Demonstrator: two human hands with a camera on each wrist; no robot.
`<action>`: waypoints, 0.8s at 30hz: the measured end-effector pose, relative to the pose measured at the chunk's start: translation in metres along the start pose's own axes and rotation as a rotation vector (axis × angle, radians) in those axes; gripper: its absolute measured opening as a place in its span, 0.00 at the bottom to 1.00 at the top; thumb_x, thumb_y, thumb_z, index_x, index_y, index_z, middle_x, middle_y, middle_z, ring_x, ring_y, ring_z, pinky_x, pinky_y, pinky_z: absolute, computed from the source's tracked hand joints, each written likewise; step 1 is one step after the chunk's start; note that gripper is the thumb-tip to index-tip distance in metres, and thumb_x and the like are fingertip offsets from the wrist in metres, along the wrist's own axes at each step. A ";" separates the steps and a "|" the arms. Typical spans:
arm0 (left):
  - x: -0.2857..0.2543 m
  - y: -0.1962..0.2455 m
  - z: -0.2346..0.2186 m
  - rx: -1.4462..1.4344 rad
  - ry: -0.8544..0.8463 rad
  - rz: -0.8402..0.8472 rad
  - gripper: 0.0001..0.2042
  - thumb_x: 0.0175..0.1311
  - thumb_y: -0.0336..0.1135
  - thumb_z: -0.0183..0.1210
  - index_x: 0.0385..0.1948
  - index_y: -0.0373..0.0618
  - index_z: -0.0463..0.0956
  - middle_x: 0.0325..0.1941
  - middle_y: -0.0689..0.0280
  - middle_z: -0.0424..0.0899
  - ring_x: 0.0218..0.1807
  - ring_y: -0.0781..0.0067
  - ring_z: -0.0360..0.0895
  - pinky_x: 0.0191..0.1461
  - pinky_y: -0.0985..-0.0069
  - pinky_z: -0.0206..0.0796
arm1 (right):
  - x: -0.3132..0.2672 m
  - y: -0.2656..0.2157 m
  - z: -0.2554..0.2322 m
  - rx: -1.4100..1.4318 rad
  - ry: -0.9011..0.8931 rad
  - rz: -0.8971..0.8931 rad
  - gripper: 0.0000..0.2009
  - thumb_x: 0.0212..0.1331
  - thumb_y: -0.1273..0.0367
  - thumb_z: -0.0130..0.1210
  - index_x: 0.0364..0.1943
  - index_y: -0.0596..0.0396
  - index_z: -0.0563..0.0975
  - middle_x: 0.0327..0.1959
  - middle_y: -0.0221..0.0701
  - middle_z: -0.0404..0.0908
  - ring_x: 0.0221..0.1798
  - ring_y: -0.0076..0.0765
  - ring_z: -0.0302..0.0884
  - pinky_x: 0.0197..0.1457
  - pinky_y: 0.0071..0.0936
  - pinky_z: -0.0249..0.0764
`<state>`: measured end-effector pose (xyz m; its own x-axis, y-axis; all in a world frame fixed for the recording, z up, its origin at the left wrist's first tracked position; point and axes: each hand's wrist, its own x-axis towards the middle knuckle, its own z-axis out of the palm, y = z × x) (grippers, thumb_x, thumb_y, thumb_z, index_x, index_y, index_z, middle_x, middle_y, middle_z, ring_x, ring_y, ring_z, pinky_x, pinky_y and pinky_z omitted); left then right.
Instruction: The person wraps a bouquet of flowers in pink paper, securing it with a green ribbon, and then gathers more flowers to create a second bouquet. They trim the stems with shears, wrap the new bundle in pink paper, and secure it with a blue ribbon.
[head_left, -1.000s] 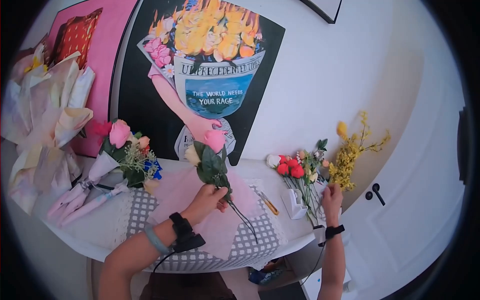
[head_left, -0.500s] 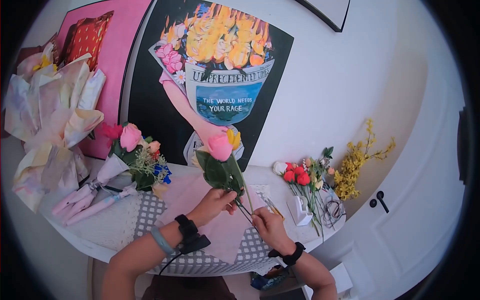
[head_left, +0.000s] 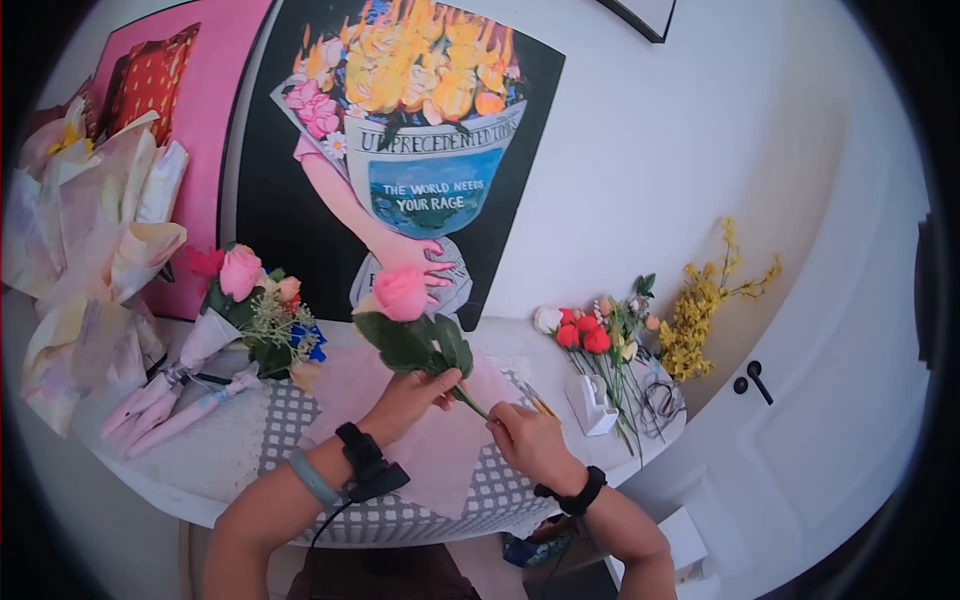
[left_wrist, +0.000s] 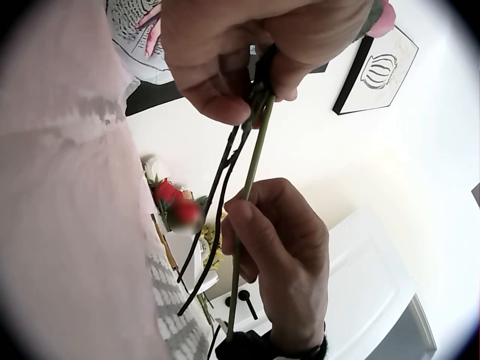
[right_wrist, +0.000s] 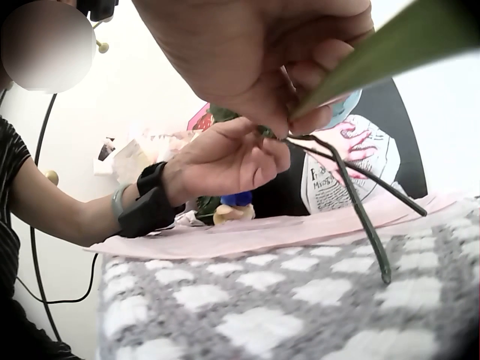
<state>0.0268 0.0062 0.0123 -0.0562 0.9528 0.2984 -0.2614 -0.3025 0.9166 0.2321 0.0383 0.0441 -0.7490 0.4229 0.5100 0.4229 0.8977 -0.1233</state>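
Note:
My left hand (head_left: pixel 408 400) grips a small bunch of flower stems over the table, just below a pink rose (head_left: pixel 400 293) and its broad green leaves (head_left: pixel 395 342). In the left wrist view, two dark stems (left_wrist: pixel 217 214) and one lighter green stem (left_wrist: pixel 259 150) run down from between its fingers. Lower on that green stem, my right hand (head_left: pixel 535 442) pinches it between thumb and fingers. The head of the lighter stem is hidden behind the rose and leaves in the head view.
Pink wrapping sheet (head_left: pixel 440 480) lies on a grey-and-white cloth (head_left: pixel 500 490). To the right are a white tape dispenser (head_left: pixel 590 405), red roses (head_left: pixel 590 338) and yellow sprays (head_left: pixel 690 335). At left lies a wrapped bouquet (head_left: pixel 205 340). Paintings (head_left: pixel 270 200) lean behind.
My right hand came from the flowers at the right with a yellow flower and brought its stem against the bunch. The yellow head has since gone out of sight; the rose has tilted left.

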 end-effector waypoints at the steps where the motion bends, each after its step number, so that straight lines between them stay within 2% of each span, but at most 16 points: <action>1: -0.001 0.003 0.004 0.025 0.064 0.072 0.10 0.65 0.38 0.51 0.40 0.42 0.72 0.33 0.68 0.77 0.31 0.81 0.75 0.31 0.84 0.69 | 0.001 0.003 -0.003 0.000 0.008 0.001 0.04 0.51 0.72 0.53 0.30 0.54 0.70 0.22 0.37 0.75 0.27 0.47 0.74 0.28 0.39 0.70; 4: -0.001 0.005 0.003 -0.037 0.132 0.014 0.10 0.65 0.37 0.52 0.41 0.41 0.71 0.34 0.67 0.78 0.34 0.78 0.77 0.33 0.82 0.72 | 0.001 0.025 -0.003 -0.006 0.094 -0.039 0.06 0.47 0.74 0.54 0.30 0.53 0.71 0.23 0.37 0.74 0.31 0.47 0.74 0.32 0.41 0.69; 5: -0.001 0.007 0.002 -0.045 0.154 0.026 0.10 0.65 0.35 0.51 0.41 0.40 0.71 0.35 0.65 0.78 0.36 0.75 0.79 0.35 0.81 0.74 | 0.001 0.035 -0.005 0.005 0.084 -0.005 0.05 0.46 0.75 0.55 0.28 0.54 0.73 0.25 0.38 0.74 0.34 0.47 0.73 0.35 0.41 0.69; 8: 0.003 0.002 -0.005 -0.078 0.279 0.083 0.10 0.66 0.36 0.51 0.40 0.40 0.71 0.34 0.63 0.79 0.36 0.72 0.79 0.37 0.78 0.74 | -0.002 0.079 -0.006 -0.123 0.120 0.076 0.03 0.45 0.74 0.56 0.25 0.55 0.73 0.26 0.37 0.74 0.33 0.47 0.72 0.36 0.40 0.69; 9: 0.004 0.000 -0.009 -0.097 0.298 0.087 0.10 0.65 0.36 0.51 0.40 0.39 0.71 0.34 0.63 0.79 0.36 0.72 0.79 0.36 0.78 0.74 | -0.004 0.082 -0.008 -0.152 0.093 0.298 0.06 0.46 0.70 0.57 0.26 0.57 0.75 0.29 0.40 0.76 0.38 0.48 0.73 0.39 0.39 0.70; 12: 0.004 0.003 -0.010 -0.089 0.351 0.101 0.09 0.65 0.35 0.51 0.39 0.39 0.71 0.34 0.63 0.79 0.35 0.72 0.79 0.35 0.79 0.74 | -0.018 0.107 0.006 -0.202 0.042 0.431 0.08 0.45 0.69 0.58 0.25 0.60 0.75 0.30 0.42 0.77 0.37 0.51 0.74 0.39 0.41 0.69; 15: 0.005 0.001 -0.010 -0.079 0.345 0.091 0.09 0.65 0.35 0.52 0.40 0.40 0.71 0.34 0.64 0.78 0.34 0.73 0.79 0.33 0.80 0.74 | -0.024 0.117 0.016 -0.183 -0.156 0.408 0.10 0.45 0.68 0.58 0.26 0.62 0.75 0.29 0.46 0.77 0.37 0.53 0.74 0.42 0.42 0.71; 18: 0.005 -0.001 -0.008 -0.062 0.338 0.127 0.09 0.65 0.35 0.52 0.41 0.40 0.70 0.35 0.65 0.78 0.33 0.73 0.79 0.31 0.81 0.74 | -0.021 0.131 0.027 -0.144 -0.157 0.459 0.11 0.46 0.67 0.56 0.26 0.64 0.75 0.29 0.50 0.77 0.36 0.55 0.74 0.43 0.43 0.70; 21: 0.006 -0.001 -0.008 -0.050 0.334 0.116 0.09 0.65 0.34 0.52 0.42 0.40 0.70 0.35 0.65 0.77 0.33 0.73 0.79 0.31 0.81 0.73 | -0.020 0.136 0.027 -0.195 -0.229 0.418 0.10 0.45 0.69 0.54 0.25 0.64 0.75 0.28 0.50 0.76 0.35 0.57 0.74 0.43 0.45 0.70; 24: 0.006 0.000 -0.010 -0.049 0.340 0.122 0.09 0.65 0.34 0.52 0.41 0.40 0.70 0.35 0.65 0.77 0.33 0.74 0.79 0.30 0.81 0.74 | -0.020 0.134 0.029 -0.213 -0.218 0.413 0.10 0.44 0.70 0.54 0.27 0.66 0.73 0.27 0.52 0.76 0.35 0.58 0.73 0.42 0.47 0.70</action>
<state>0.0173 0.0126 0.0113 -0.4050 0.8664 0.2920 -0.2779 -0.4209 0.8635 0.2893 0.1533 -0.0070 -0.5771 0.7731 0.2631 0.7835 0.6150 -0.0890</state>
